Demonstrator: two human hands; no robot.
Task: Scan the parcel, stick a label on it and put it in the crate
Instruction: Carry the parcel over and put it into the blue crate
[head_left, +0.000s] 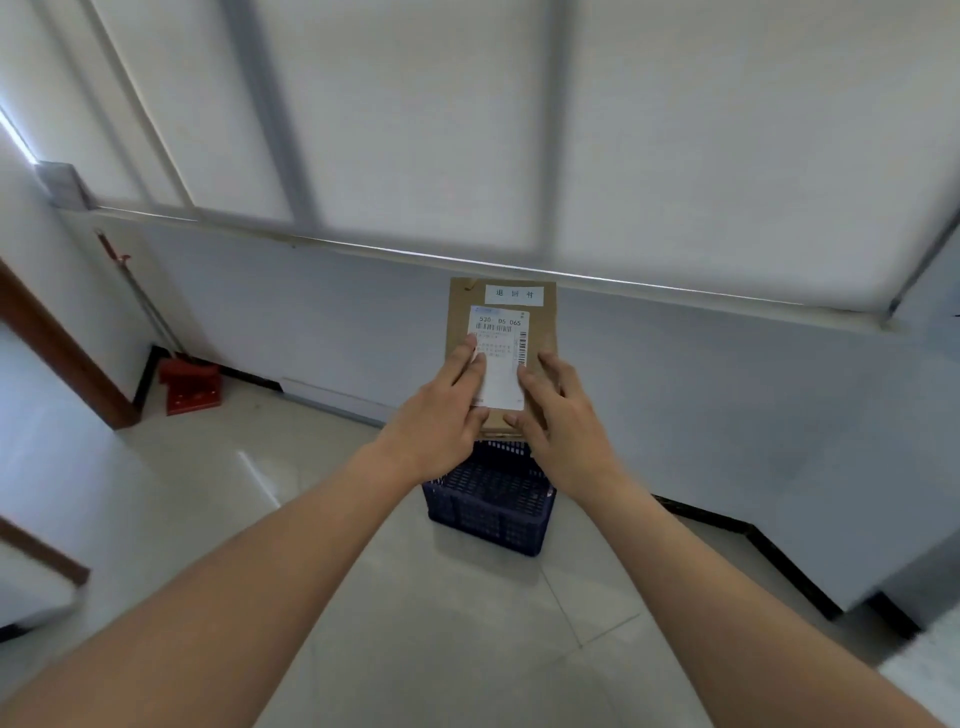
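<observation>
Pale tiled floor, perhaps glossy

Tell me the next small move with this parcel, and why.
Probably lower the parcel straight down into the crate. Both the left hand and right hand hold it above the crate, and its labels are already on.

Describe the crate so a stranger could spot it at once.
Start at the white wall under the window. On the pale tiled floor before it, directly below the held parcel, sits the crate. It is dark blue with slotted mesh sides, unlike the red dustpan farther left.
</observation>
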